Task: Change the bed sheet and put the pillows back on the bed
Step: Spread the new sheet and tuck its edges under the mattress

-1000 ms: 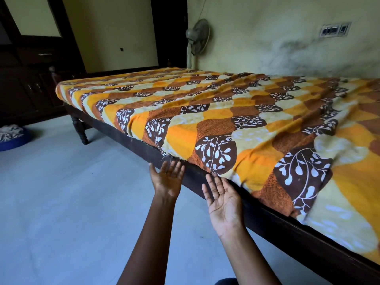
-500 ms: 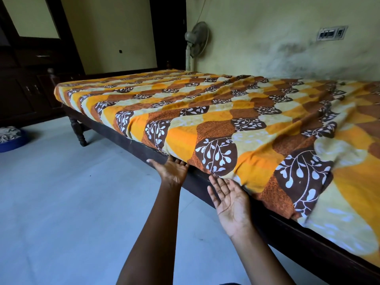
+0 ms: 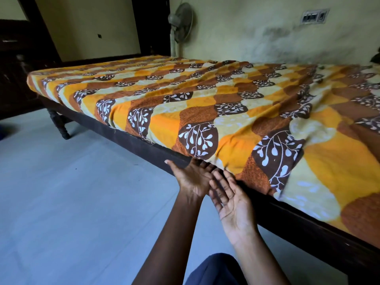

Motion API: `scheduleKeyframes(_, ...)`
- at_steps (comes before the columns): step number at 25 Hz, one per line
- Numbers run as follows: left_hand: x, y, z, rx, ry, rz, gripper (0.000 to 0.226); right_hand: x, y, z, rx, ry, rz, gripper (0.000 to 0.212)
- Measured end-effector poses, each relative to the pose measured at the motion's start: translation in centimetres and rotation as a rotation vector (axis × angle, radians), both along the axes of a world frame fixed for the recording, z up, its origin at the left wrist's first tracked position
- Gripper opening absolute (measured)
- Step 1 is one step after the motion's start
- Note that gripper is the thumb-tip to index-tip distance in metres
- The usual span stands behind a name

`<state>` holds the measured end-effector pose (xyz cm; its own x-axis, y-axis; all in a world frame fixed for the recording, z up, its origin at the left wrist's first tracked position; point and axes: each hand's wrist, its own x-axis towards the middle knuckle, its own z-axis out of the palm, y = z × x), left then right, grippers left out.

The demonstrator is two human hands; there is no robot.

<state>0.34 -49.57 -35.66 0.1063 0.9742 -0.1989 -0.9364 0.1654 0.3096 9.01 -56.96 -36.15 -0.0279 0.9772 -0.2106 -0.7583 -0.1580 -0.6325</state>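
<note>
One bed (image 3: 133,138) stands along the far wall, covered by one bed sheet (image 3: 226,103) in orange, brown and cream leaf print that lies over the whole mattress, its hem hanging over the near rail. Two hands show. The left hand (image 3: 190,177) is palm up, fingers straight, with its tips at the hem. The right hand (image 3: 232,202) is palm up just beside it, fingers spread wide, holding nothing. One fan (image 3: 181,21) and one switch plate (image 3: 313,16) are on the far side. Half a second ago the hands were apart; now they overlap, and the left has moved right along the rail.
</note>
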Motion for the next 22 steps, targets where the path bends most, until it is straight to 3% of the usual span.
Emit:
scheduleKeyframes(3, 0.6, 0.0, 1.0, -0.059, 0.029, 0.055, 0.09, 1.0, -0.9, 0.8, 0.033, -0.235, -0.003, 0.027)
scheduleKeyframes(6, 0.3, -2.7, 1.6, -0.083, 0.333, 0.07, 0.042, 2.0, -2.0, 1.8, 0.129, -0.569, 0.009, 0.029)
scheduleKeyframes(8, 0.7, -5.4, 2.6, -0.025, 0.518, 0.268, 0.025, 2.4, -2.8, 3.3, 0.26, -0.741, 0.022, 0.027)
scheduleKeyframes(11, 1.3, -7.2, 4.7, 0.39, 0.975, 0.587, 0.025, 3.4, -3.1, 6.7, 0.548, -1.016, -0.007, 0.015)
scheduleKeyframes(13, 2.0, -5.6, 6.2, 0.738, 1.417, 0.601, 0.035, 5.6, -2.0, 9.2, 0.731, -1.323, -0.176, 0.018)
scheduleKeyframes(15, 3.4, -3.5, 7.4, 0.98, 1.798, 0.549, 0.047, 8.7, -0.6, 11.1, 0.841, -1.748, -0.384, 0.031)
scheduleKeyframes(16, 4.2, -2.7, 7.7, 1.037, 1.949, 0.511, 0.053, 10.4, -0.1, 11.5, 0.841, -1.973, -0.402, 0.044)
scheduleKeyframes(18, 5.2, -1.2, 6.9, 1.027, 2.205, 0.429, 0.063, 13.1, 0.4, 11.0, 0.725, -2.358, -0.234, 0.067)
scheduleKeyframes(20, 5.4, -0.4, 5.0, 1.037, 2.326, 0.481, 0.063, 14.3, 0.1, 9.3, 0.681, -2.565, -0.132, 0.074)
scheduleKeyframes(22, 5.3, -0.3, 3.8, 1.056, 2.302, 0.572, 0.055, 14.3, 0.2, 8.2, 0.692, -2.625, -0.172, 0.07)
